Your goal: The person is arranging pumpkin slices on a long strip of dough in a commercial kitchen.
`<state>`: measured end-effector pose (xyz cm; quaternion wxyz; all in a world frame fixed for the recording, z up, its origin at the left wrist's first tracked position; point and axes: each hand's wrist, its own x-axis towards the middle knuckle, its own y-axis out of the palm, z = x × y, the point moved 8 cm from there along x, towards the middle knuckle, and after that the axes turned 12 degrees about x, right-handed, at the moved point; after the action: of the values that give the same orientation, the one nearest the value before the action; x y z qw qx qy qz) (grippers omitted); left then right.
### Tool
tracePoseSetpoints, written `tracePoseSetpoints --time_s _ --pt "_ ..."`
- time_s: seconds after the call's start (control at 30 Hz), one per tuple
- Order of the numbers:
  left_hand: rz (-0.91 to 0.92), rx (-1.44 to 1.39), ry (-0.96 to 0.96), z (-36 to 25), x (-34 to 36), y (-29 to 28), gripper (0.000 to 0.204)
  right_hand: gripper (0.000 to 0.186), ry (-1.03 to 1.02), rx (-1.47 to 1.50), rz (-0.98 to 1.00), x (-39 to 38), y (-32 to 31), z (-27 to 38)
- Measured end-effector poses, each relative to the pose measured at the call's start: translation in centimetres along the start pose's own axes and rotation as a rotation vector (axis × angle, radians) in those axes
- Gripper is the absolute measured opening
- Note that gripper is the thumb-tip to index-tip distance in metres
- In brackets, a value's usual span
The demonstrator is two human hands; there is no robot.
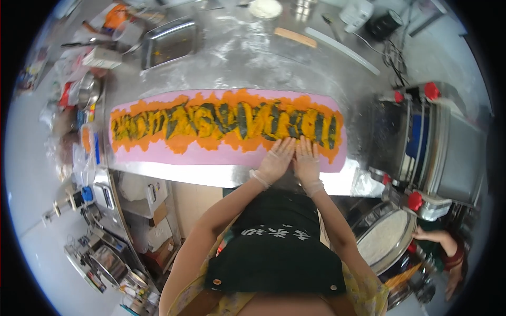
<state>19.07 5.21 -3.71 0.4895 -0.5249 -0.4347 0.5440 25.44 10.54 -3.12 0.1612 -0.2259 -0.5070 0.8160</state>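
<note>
At the left, a metal bowl (88, 90) and a white box (101, 58) are placed beside the steel table (226, 60). A metal tray (169, 45) is positioned on the table's far side. Along the near side, a long pink sheet (232, 157) is laid crosswise. It is covered by an orange layer (179, 144), topped by a band of dark and yellow filling (242, 121). Near the sheet's right end, the left hand (278, 160), clear-gloved, is held flat with fingers extended, resting on the filling's near edge; nothing is gripped. The right hand (307, 164), likewise gloved, is set just beside it, fingers straight, nothing grasped. Beyond, a machine with red knobs (415, 200) is located.
</note>
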Motion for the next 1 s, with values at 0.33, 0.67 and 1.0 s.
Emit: tracePoseSetpoints --time_s 0.33,0.67,1.0 --pt "-0.042 -0.053 -0.383 6.9 -7.0 -0.3 0.062 0.063 -0.274 0.065 0.005 3.1 -0.7 7.0" --pt "-0.213 -0.163 -0.818 19.5 -15.4 -0.4 0.074 0.073 -0.406 0.084 -0.051 10.2 -0.4 18.0" --pt "-0.19 -0.258 -0.847 26.5 -28.2 2.9 0.076 0.073 -0.317 -0.251 -0.039 16.2 4.7 23.5"
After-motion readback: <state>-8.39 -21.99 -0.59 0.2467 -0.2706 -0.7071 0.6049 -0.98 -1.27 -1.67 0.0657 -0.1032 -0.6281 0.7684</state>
